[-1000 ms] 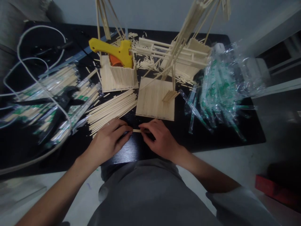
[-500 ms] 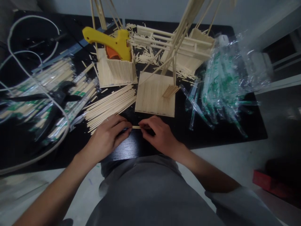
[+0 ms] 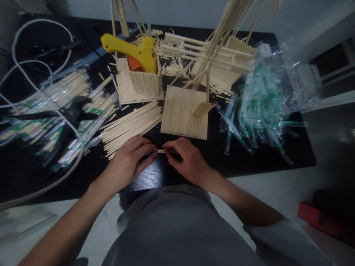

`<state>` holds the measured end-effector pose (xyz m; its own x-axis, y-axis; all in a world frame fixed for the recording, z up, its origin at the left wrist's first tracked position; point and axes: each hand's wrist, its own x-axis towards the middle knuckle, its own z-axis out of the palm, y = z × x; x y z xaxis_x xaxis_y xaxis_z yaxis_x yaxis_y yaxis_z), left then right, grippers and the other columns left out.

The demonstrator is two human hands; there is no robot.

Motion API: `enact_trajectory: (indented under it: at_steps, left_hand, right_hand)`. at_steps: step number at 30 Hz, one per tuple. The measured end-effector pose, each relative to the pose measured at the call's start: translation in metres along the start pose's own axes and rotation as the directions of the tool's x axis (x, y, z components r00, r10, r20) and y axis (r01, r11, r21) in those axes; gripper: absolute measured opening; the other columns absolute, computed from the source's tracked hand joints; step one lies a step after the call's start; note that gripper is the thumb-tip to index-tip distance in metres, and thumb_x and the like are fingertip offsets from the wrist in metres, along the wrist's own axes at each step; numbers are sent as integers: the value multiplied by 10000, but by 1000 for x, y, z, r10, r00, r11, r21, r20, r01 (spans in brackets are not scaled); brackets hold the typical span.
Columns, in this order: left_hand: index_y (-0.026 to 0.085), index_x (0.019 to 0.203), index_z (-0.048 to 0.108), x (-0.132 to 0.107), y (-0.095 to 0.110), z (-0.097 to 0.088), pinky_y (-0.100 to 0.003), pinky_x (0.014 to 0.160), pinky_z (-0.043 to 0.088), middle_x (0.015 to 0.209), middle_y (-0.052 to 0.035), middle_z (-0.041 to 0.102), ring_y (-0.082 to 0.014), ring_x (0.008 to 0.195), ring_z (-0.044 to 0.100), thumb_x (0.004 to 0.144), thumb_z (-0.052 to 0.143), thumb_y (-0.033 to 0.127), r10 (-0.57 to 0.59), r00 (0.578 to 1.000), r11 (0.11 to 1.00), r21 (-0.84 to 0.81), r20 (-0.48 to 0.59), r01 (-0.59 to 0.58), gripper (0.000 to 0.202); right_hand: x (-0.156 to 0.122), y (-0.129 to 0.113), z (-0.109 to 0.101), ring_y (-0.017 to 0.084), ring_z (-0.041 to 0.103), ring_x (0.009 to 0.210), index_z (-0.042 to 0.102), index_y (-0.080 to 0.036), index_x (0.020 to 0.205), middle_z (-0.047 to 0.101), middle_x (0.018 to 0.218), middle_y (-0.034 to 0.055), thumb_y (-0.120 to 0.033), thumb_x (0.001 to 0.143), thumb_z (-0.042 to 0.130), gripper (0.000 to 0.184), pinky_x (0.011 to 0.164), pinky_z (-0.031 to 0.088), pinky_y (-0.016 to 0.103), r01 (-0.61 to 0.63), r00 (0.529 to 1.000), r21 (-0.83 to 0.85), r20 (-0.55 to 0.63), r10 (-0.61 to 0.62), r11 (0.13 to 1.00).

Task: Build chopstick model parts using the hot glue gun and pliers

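Head view: left hand [image 3: 128, 161] and right hand [image 3: 186, 160], fingers curled, pinch opposite ends of thin pale wooden stick [image 3: 163, 151] lying on black table [image 3: 277, 155], near flat square wooden stick panel [image 3: 184, 113].

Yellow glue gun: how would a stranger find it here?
Look to the far side of the black table, behind the pile of loose sticks. A small stick-built box stands there; the glue gun rests in it, the only bright yellow thing among pale wood.
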<state>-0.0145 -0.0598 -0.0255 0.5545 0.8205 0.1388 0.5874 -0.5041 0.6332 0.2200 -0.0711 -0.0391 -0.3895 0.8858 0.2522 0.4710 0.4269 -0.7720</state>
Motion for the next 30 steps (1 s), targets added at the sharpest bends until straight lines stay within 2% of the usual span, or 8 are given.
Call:
enact_trajectory:
  at_steps: [5,11,22,30]
  left_hand:
    - [200,1089,691,-1,-2,2,-352,892,533,1086,-74,685,-207,1004,655,1054,569,278,-4,1000,1000,6,-6,4,149]
    - [196,1099,691,-3,-4,4,-373,896,528,1106,-83,684,-223,1027,648,1044,583,256,13,1000,1000,13,-10,-13,136]
    - [188,1117,693,0,-1,3,-338,884,515,1081,-68,670,-202,1002,647,1045,586,242,17,1000,1000,26,-8,-17,139]
    - [175,1103,698,0,0,-1,-316,885,507,1073,-64,661,-193,1002,638,1040,596,233,12,1000,1000,23,10,-13,133]
  right_hand:
    - [7,-1,5,229,694,1003,654,-212,1147,762,1047,70,-68,973,615,229,922,557,395,66,997,-47,43,-64,997]
    - [9,-2,8,226,697,996,649,-221,1138,754,1031,61,-65,968,620,233,910,561,382,54,998,-63,40,-52,997]
    - [-7,4,-18,201,718,924,659,-236,1113,746,978,35,-81,956,641,221,842,579,346,-24,999,-70,22,26,997]
    - [-6,6,-15,199,706,941,656,-212,1098,746,997,44,-39,932,632,242,841,569,332,6,1000,-53,25,-5,999]
